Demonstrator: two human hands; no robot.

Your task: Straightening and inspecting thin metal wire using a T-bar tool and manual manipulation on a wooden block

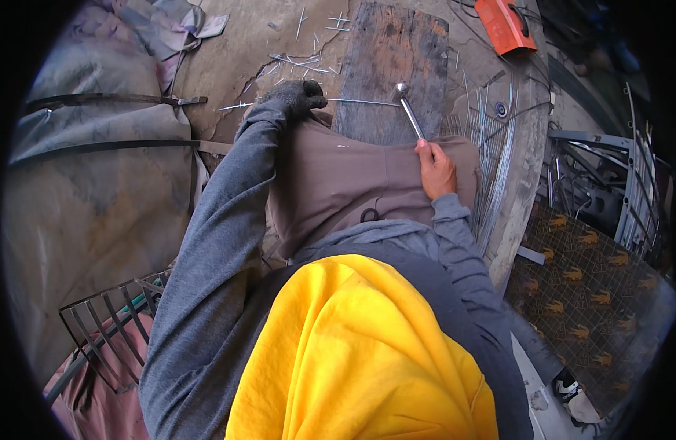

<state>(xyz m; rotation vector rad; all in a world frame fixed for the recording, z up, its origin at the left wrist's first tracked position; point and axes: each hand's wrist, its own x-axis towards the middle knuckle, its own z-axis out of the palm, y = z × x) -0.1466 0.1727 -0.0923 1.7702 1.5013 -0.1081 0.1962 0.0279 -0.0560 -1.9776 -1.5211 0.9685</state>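
We have one weathered wooden plank (393,62) on the far side. Our gloved left hand (297,97), knuckles up, and bare right hand (438,170), thumb along the handle, flank its near part. The right fingers grip one round-headed hammer (409,111); the left curl around one thin metal rod (363,102) crossing the plank.

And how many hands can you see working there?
2: the dark grey gloved left hand, holding a thin silvery metal rod, and the bare right hand, gripping a shiny round-headed metal tool.
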